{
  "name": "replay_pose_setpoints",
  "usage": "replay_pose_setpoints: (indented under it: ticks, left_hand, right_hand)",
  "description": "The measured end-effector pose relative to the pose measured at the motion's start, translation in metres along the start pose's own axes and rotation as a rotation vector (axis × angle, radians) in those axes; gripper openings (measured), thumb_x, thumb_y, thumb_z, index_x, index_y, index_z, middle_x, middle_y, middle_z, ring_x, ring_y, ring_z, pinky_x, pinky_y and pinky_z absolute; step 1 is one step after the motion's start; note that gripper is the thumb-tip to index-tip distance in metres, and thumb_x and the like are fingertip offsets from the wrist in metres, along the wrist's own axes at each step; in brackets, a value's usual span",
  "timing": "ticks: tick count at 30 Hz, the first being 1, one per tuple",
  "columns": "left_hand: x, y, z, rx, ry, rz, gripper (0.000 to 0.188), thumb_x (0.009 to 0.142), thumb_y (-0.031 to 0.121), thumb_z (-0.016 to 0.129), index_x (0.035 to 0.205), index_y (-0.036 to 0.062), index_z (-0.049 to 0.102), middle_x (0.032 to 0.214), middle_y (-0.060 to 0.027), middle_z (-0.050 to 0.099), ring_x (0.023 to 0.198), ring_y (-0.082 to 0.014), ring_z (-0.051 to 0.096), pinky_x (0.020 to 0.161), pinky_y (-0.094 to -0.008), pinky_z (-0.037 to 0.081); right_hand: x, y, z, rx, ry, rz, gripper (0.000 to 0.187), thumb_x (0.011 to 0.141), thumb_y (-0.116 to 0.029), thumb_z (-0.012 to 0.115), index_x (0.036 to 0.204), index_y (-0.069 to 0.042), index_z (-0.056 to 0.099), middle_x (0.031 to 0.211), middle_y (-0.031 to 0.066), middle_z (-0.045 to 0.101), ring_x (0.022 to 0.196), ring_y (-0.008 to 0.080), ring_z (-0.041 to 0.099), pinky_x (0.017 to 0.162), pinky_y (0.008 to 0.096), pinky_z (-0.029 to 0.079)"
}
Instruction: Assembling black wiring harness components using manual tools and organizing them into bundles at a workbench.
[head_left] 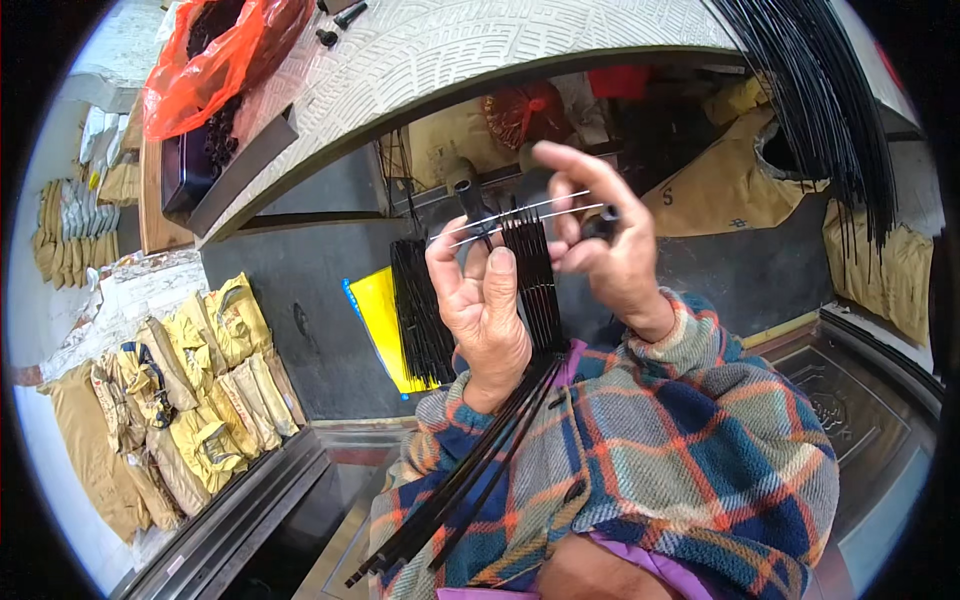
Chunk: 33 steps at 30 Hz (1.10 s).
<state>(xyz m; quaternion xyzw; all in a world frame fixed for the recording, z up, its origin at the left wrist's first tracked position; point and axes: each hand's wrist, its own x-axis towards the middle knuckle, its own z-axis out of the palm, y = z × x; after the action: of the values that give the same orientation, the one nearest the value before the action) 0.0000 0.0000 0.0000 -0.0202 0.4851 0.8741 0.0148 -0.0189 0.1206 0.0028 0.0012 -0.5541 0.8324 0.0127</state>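
Observation:
Raised over my lap, my left hand [485,305] is closed with its thumb up, gripping a black tubular piece [468,203] with a round open end. Thin black rods [535,280] hang in a dense row beside the thumb; another bunch of black rods [415,315] hangs left of the hand. Two thin silvery wires or rods [545,208] stretch across toward my right hand [610,240]. That hand, slightly blurred, curls around a small dark round piece [600,222], with one finger reaching out to the left. Where the rods join the tubular piece is hidden by fingers.
A pale patterned tabletop [420,60] curves ahead, carrying a red plastic bag [205,80] and a dark box [185,180] of small black parts. Long black rods [815,100] overhang its right side. Brown packages [200,380] lie left. More long rods [470,470] cross my lap.

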Motion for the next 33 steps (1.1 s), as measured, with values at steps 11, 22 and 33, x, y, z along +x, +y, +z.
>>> replay_pose_setpoints:
  ticks: [11, 22, 33]
  left_hand:
    - [0.027, 0.044, -0.031, 0.016, -0.158, -0.121, 0.028, 0.075, 0.003, 0.068, 0.095, 0.0036, 0.049, 0.091, -0.0037, 0.054, 0.083, -0.0109, 0.054, 0.076, -0.0251, 0.044]
    - [0.027, 0.039, -0.043, 0.079, -0.100, -0.109, 0.027, 0.076, 0.004, 0.067, 0.100, -0.0013, 0.055, 0.092, -0.0059, 0.059, 0.079, -0.0114, 0.057, 0.069, -0.0221, 0.047]
    - [0.021, 0.036, -0.041, 0.008, -0.051, -0.014, 0.027, 0.079, 0.006, 0.064, 0.103, -0.0011, 0.054, 0.095, -0.0084, 0.060, 0.083, -0.0137, 0.058, 0.074, -0.0258, 0.048]
  right_hand:
    - [0.009, 0.000, 0.013, -0.095, -0.260, 0.086, 0.015, 0.072, -0.009, 0.068, 0.083, 0.002, 0.065, 0.075, 0.0043, 0.060, 0.069, 0.0092, 0.053, 0.062, 0.0228, 0.041]
    - [0.004, 0.013, 0.025, 0.044, -0.130, 0.077, 0.027, 0.073, -0.005, 0.069, 0.094, 0.000, 0.052, 0.087, 0.0004, 0.056, 0.077, 0.0057, 0.055, 0.064, 0.0196, 0.044]
    - [0.009, 0.007, 0.018, -0.184, -0.285, -0.064, 0.017, 0.078, -0.011, 0.066, 0.089, 0.002, 0.062, 0.078, 0.0018, 0.059, 0.073, 0.0076, 0.054, 0.064, 0.0212, 0.042]
